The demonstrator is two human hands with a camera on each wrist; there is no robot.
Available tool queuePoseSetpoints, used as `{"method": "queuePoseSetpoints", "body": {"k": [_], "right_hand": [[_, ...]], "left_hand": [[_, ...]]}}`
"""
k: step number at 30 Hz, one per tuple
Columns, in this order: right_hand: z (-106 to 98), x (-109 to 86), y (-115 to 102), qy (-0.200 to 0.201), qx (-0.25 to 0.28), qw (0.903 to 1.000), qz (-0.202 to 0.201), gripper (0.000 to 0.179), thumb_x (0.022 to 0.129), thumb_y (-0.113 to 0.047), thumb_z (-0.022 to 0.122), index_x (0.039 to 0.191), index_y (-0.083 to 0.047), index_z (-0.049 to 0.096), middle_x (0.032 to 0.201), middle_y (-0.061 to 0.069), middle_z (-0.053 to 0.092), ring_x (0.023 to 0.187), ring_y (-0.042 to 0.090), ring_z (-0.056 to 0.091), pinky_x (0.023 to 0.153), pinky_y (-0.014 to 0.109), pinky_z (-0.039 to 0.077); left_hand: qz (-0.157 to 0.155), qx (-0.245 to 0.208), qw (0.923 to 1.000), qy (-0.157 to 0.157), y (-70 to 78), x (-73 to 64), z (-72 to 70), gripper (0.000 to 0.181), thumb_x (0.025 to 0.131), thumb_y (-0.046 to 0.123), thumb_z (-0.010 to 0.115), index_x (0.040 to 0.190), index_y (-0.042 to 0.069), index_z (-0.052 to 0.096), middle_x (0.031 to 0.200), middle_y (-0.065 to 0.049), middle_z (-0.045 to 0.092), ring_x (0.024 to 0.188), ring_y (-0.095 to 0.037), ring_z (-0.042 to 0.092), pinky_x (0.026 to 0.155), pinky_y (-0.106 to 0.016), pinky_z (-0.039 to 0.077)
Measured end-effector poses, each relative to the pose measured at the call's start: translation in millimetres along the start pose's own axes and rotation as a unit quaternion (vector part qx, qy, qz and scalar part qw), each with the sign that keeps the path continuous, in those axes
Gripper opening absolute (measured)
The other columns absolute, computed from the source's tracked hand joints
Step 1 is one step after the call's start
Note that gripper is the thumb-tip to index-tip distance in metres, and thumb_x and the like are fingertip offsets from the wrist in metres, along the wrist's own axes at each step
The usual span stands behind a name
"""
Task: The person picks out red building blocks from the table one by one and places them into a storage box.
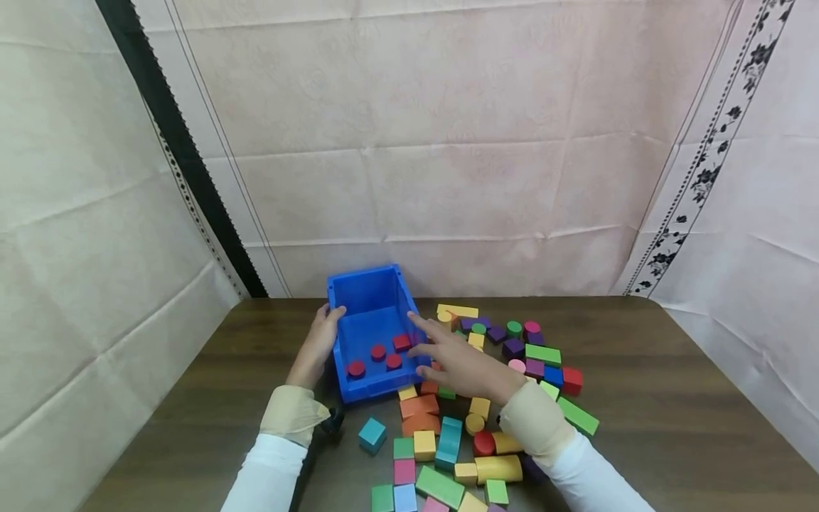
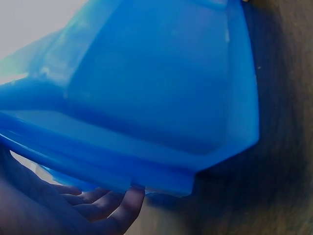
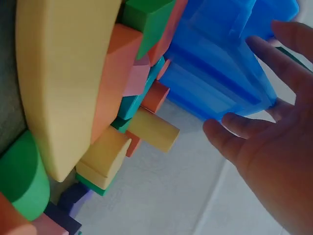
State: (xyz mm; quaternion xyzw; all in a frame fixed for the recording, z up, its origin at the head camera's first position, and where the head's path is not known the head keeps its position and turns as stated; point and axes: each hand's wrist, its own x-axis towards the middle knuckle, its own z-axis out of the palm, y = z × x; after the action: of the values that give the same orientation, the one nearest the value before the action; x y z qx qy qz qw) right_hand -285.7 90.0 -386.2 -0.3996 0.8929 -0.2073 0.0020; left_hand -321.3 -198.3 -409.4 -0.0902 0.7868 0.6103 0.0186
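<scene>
My left hand (image 1: 318, 346) grips the left side of a blue plastic bin (image 1: 370, 290), its thumb over the rim and its fingers against the outside. Several red blocks (image 1: 356, 369), mostly short round ones, lie on the bin's floor. The bin is tilted, its open top facing me. At its right side, my right hand (image 1: 466, 364) reaches over with fingers spread and fairly straight. In the right wrist view, those fingertips (image 3: 215, 129) lie close along the bin's rim, with no block between them. The left wrist view shows the left fingers (image 2: 128, 203) along the bin's edge.
Many coloured wooden blocks crowd the table under and around my right arm, among them a yellow cylinder (image 1: 499, 468), a red cube (image 1: 572, 381) and a green block (image 1: 578, 417). A teal cube (image 1: 372, 435) lies apart. A cloth curtain (image 1: 448, 142) stands behind the table (image 1: 665, 398).
</scene>
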Motion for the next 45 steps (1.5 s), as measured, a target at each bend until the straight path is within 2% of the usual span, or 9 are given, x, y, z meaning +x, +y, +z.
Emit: {"method": "queuePoseSetpoints", "body": {"k": [3, 7, 14, 21, 26, 31, 38, 42, 45], "right_hand": [[-1.9, 0.1, 2.8, -0.013, 0.007, 0.9999, -0.001, 0.036, 0.105, -0.025, 0.067, 0.14, -0.015, 0.069, 0.178, 0.004, 0.012, 0.162, 0.041, 0.015, 0.116, 0.06, 0.042], [-6.4, 0.9, 3.0, -0.015, 0.02, 0.9997, -0.005, 0.034, 0.106, -0.024, 0.066, 0.139, -0.014, 0.069, 0.177, 0.006, 0.016, 0.161, 0.043, 0.015, 0.116, 0.061, 0.042], [-10.5, -2.4, 2.4, -0.005, 0.036, 0.9993, 0.007, 0.034, 0.107, -0.025, 0.065, 0.138, -0.013, 0.069, 0.175, 0.007, 0.024, 0.159, 0.035, 0.026, 0.114, 0.053, 0.047], [-17.9, -3.5, 1.6, 0.015, 0.038, 0.9991, 0.015, 0.032, 0.107, -0.023, 0.064, 0.137, -0.012, 0.069, 0.169, 0.009, 0.038, 0.154, 0.036, 0.039, 0.11, 0.053, 0.051], [-24.5, -4.0, 0.8, 0.039, 0.033, 0.9985, 0.021, 0.027, 0.107, -0.023, 0.063, 0.131, -0.015, 0.072, 0.162, 0.009, 0.049, 0.149, 0.035, 0.047, 0.11, 0.053, 0.051], [-27.9, -5.4, -1.7, 0.051, 0.024, 0.998, 0.028, 0.03, 0.107, -0.025, 0.063, 0.135, -0.015, 0.07, 0.153, 0.006, 0.059, 0.143, 0.03, 0.054, 0.109, 0.051, 0.052], [-34.7, -9.1, -8.4, 0.059, 0.015, 0.9975, 0.037, 0.024, 0.105, -0.02, 0.067, 0.127, -0.015, 0.074, 0.121, 0.0, 0.074, 0.118, 0.021, 0.068, 0.098, 0.042, 0.06], [-39.7, -15.3, -9.7, 0.02, 0.018, 0.9992, 0.029, 0.018, 0.104, -0.017, 0.068, 0.119, -0.011, 0.077, 0.105, -0.003, 0.076, 0.097, 0.014, 0.073, 0.086, 0.032, 0.063], [-44.7, -23.4, -9.7, -0.034, 0.024, 0.9989, 0.022, 0.009, 0.104, -0.014, 0.068, 0.102, -0.011, 0.076, 0.081, -0.006, 0.069, 0.071, 0.007, 0.065, 0.067, 0.023, 0.058]], "left_hand": [[0.0, -0.001, 1.0, 0.0, 0.6, -0.4, -1.0, 0.081, 0.111, 0.053, 0.032, 0.17, 0.012, -0.004, 0.175, -0.022, 0.008, 0.157, -0.053, 0.013, 0.121, -0.076, 0.017], [-0.001, -0.002, 1.0, 0.001, 2.2, 0.2, -1.3, 0.08, 0.111, 0.051, 0.033, 0.17, 0.011, -0.004, 0.175, -0.023, 0.009, 0.157, -0.053, 0.014, 0.121, -0.075, 0.017], [0.0, -0.002, 1.0, -0.001, 3.4, 0.7, 0.2, 0.079, 0.112, 0.05, 0.033, 0.17, 0.01, -0.003, 0.175, -0.023, 0.01, 0.157, -0.053, 0.014, 0.122, -0.074, 0.017], [-0.005, -0.002, 1.0, 0.001, 1.5, 1.3, 0.0, 0.08, 0.111, 0.052, 0.034, 0.17, 0.011, -0.002, 0.175, -0.023, 0.011, 0.158, -0.052, 0.015, 0.122, -0.075, 0.017], [0.012, -0.007, 0.9999, 0.0, 3.2, 5.0, 1.4, 0.078, 0.111, 0.049, 0.035, 0.17, 0.008, 0.003, 0.173, -0.025, 0.015, 0.157, -0.052, 0.019, 0.123, -0.073, 0.018], [0.014, -0.011, 0.9998, 0.002, 5.0, 3.1, 0.7, 0.078, 0.111, 0.047, 0.035, 0.169, 0.007, 0.003, 0.173, -0.026, 0.015, 0.157, -0.052, 0.019, 0.123, -0.072, 0.018], [0.011, -0.014, 0.9998, 0.002, 5.8, 1.6, 0.9, 0.078, 0.111, 0.047, 0.035, 0.169, 0.007, 0.002, 0.173, -0.026, 0.015, 0.157, -0.051, 0.02, 0.123, -0.072, 0.018], [0.012, -0.013, 0.9998, 0.001, 5.2, 1.2, 0.5, 0.078, 0.111, 0.048, 0.034, 0.169, 0.007, 0.002, 0.173, -0.026, 0.015, 0.156, -0.052, 0.02, 0.123, -0.072, 0.019], [0.012, -0.013, 0.9998, 0.0, 4.9, 1.2, 0.3, 0.078, 0.112, 0.048, 0.034, 0.169, 0.007, 0.002, 0.173, -0.026, 0.015, 0.156, -0.052, 0.02, 0.123, -0.073, 0.018]]}}
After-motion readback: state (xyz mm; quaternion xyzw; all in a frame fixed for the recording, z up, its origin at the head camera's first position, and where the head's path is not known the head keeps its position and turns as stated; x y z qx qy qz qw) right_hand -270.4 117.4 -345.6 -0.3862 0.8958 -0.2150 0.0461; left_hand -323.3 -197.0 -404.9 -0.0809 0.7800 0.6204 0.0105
